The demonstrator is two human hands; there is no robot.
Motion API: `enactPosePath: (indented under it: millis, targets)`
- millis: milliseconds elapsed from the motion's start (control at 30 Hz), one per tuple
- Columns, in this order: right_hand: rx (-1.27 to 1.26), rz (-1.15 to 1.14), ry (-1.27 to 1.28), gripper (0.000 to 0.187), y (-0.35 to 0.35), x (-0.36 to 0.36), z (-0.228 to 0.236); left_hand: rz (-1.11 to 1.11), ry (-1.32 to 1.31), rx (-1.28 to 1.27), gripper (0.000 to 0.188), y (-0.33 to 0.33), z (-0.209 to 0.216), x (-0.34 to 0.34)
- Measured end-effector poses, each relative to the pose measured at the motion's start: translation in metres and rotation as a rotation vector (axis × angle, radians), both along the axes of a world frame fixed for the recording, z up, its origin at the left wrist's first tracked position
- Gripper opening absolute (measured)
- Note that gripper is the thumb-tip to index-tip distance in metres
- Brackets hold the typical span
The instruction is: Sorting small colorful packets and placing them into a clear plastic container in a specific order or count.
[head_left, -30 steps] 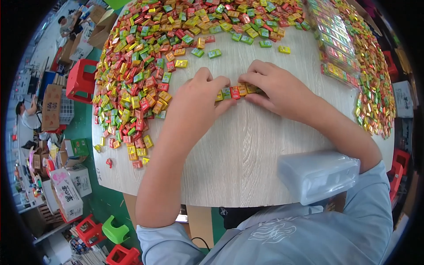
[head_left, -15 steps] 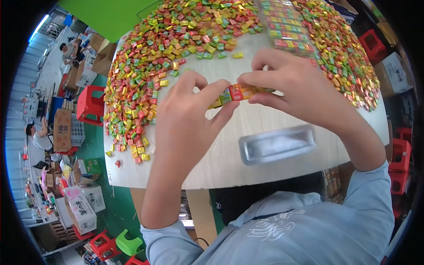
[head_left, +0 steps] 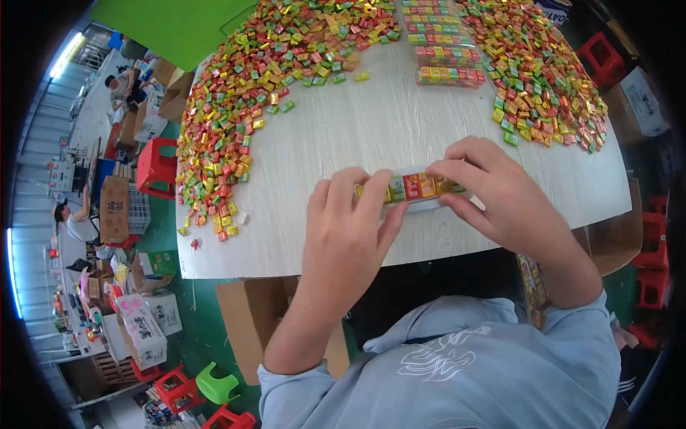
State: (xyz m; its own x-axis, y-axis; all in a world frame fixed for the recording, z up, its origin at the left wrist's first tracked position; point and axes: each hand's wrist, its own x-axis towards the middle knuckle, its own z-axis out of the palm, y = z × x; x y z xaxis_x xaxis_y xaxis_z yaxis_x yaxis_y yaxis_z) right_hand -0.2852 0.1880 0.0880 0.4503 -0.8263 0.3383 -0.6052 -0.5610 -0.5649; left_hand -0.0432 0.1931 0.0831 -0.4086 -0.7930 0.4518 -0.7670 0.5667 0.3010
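- Take your clock from the row of wrapped pieces (head_left: 413, 187), with twelve pointing to the far edge of the tabletop (head_left: 321, 143); the row sits between your two hands, near the tabletop's close edge.
- Your left hand (head_left: 350, 222) comes in from eight o'clock, its fingers narrowed on the row's left part, thumb on the near side and fingertips over the far side.
- Your right hand (head_left: 493, 186) is at three o'clock, its fingers pinching the row's right end the same way.
- Green, red and orange pieces show side by side between your hands; your fingers hide part of both ends, so you cannot count the row from here.
- A pale tray (head_left: 426, 205) shows its edge at six o'clock, just under the row; whether the pieces are fully down in it, you cannot tell.
- Filled clear packs (head_left: 449, 76) lie at twelve o'clock, well apart from your hands, with a loose heap (head_left: 236, 129) at ten and another heap (head_left: 543, 86) between one and two.
- The step in hand looks like seating the row in the tray.
- The next move seems to call for even inward pressure from both ends and a level push down, so that no middle piece buckles out.
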Motion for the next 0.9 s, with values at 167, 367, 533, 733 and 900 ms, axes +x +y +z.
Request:
enactPosePath:
  millis: [167,367,533,733,900]
  targets:
    - [-0.153,-0.021,0.055,0.040,0.013,0.000,-0.018,0.036,-0.075,-0.151,0.040,0.021,-0.032,0.012]
    - [-0.343,-0.102,0.148,0.043,0.027,0.008,-0.043,0.096,0.001,-0.232,0.036,0.016,-0.045,0.010]
    - [-0.253,-0.049,0.026,0.036,0.010,-0.001,-0.029,-0.038,0.334,0.023,0.029,0.004,-0.050,0.018]
    - [0.102,0.155,-0.068,0.026,-0.028,-0.009,-0.007,-0.082,0.322,0.086,0.028,0.001,-0.041,0.017]
    - [0.203,0.272,0.000,0.022,-0.039,-0.014,0.007,-0.086,0.305,0.101,0.031,-0.001,-0.036,0.020]
